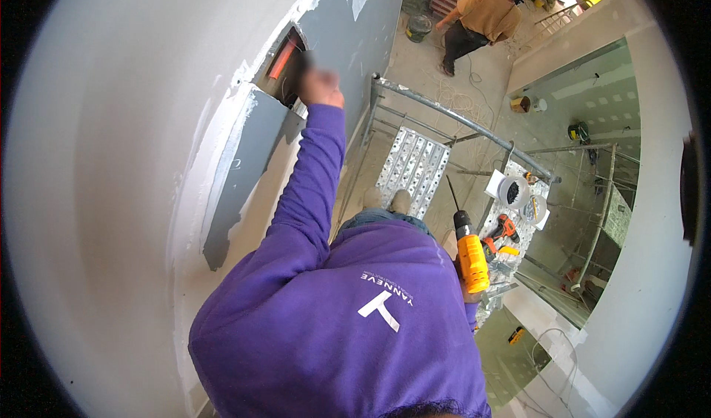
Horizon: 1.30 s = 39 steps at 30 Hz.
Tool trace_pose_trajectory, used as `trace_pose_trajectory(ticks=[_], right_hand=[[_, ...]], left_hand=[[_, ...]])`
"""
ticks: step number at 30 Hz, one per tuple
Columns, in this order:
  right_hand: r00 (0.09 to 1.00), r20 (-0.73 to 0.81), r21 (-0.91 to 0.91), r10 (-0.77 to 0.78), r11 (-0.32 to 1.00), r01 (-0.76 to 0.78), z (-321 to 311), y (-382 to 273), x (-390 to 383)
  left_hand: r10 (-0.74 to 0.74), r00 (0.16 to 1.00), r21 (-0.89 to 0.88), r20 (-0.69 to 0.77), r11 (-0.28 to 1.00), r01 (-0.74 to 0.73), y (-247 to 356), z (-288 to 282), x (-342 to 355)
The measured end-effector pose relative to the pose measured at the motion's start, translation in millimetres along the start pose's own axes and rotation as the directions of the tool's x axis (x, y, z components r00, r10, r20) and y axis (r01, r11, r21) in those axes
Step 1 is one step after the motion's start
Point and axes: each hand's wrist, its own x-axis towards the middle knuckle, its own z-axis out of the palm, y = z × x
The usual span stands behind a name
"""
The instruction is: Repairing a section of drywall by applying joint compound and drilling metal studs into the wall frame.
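My left arm, in a purple sleeve, reaches up to a cut-out opening in the grey wallboard. At its edge my left hand is closed around something dark, too blurred to make out. An orange-red strip shows inside the opening. Low at my right side, my right hand is wrapped round a yellow power drill, whose body hides most of the fingers. The drill's long, thin bit points up and away from me, apart from the wall.
My feet are on a perforated metal plank, bounded by a scaffold rail. To the right, another plank bears white tubs and an orange-black cordless drill. Cables trail over the floor, where a person walks beside a dark bucket.
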Motion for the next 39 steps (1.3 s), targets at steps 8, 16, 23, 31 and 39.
trace_pose_trajectory(ticks=[8,16,23,31,39], right_hand=[[0.972,0.233,0.472,0.021,0.872,-0.132,36.1,-116.8,96.7],[0.846,0.47,0.668,-0.251,0.727,-0.156,97.4,-208.9,159.2],[0.79,0.496,0.772,-0.361,0.6,-0.21,126.1,-225.0,180.3],[0.765,0.525,0.753,-0.373,0.623,-0.213,131.7,-232.8,209.8],[0.701,0.614,0.719,-0.364,0.624,-0.306,132.8,-226.3,230.4]], left_hand=[[-0.412,0.881,0.571,0.232,0.791,0.22,-11.5,-45.6,-135.3],[-0.074,0.679,0.346,0.73,0.897,-0.274,51.4,11.8,-199.2],[0.162,0.728,0.452,0.666,0.689,-0.567,73.1,15.4,-167.0],[0.261,0.741,0.467,0.619,0.637,-0.614,69.4,28.6,-160.6],[0.239,0.776,0.548,0.584,0.589,-0.594,68.8,30.0,-149.9]])
